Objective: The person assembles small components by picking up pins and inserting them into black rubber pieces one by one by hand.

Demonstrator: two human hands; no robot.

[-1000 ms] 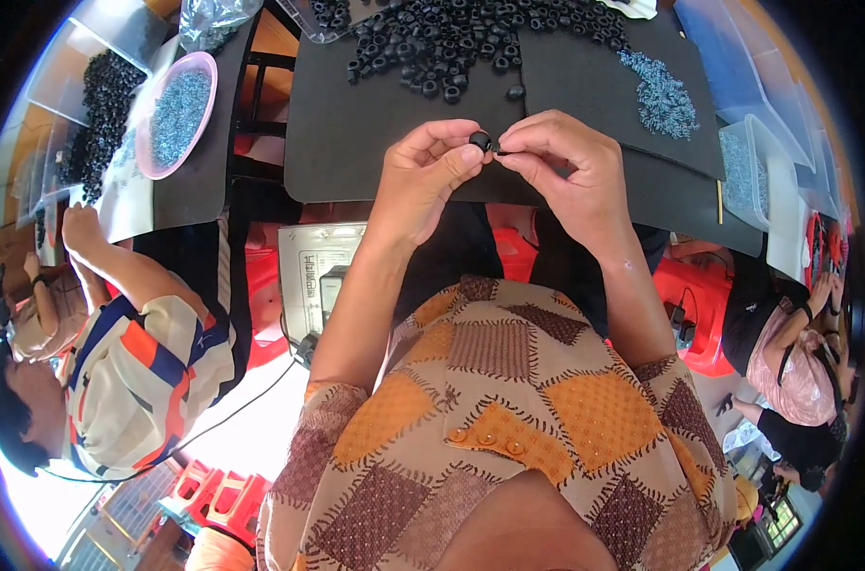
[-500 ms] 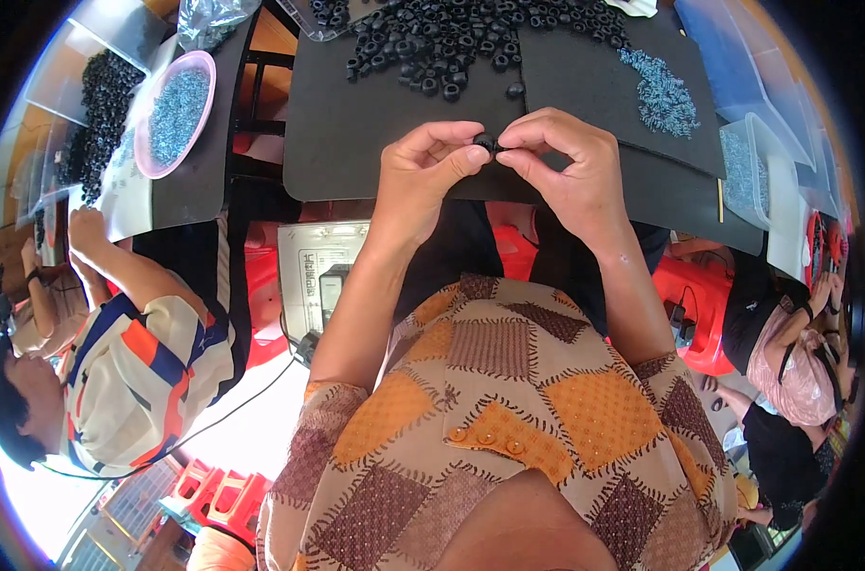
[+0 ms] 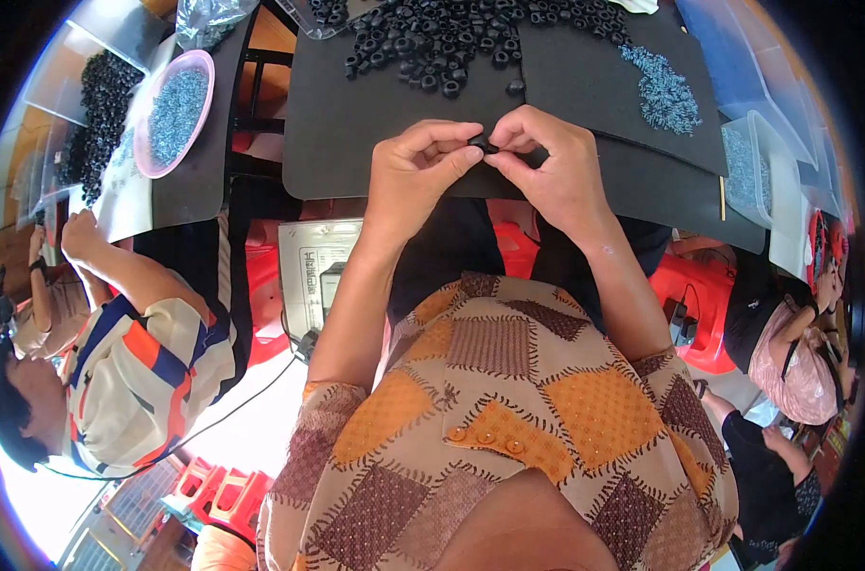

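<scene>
Nearest: patchwork sleeves in orange and brown, forearms rising from the lower edge. Left hand (image 3: 415,169) and right hand (image 3: 552,167) meet fingertip to fingertip at the near edge of the black mat (image 3: 356,124) on the bench. Both pinch one small black ring part (image 3: 483,146) between thumb and forefinger; remaining fingers curled in. The part sits above the mat edge, held clear of the surface.

Below the bench edge, between the forearms: a grey-white box (image 3: 311,266) with a pale rectangular label on its face, and a red plastic stool (image 3: 688,295) to the right.

Further out on the mat: a heap of black ring parts (image 3: 432,38), and a small pile of blue-grey small pieces (image 3: 666,93) to the right. Clear plastic tray (image 3: 745,167) of the same blue-grey pieces at the right mat edge.

Far left: a pink bowl (image 3: 200,65) of blue-grey pieces; a co-worker's hand (image 3: 78,233) below it.
</scene>
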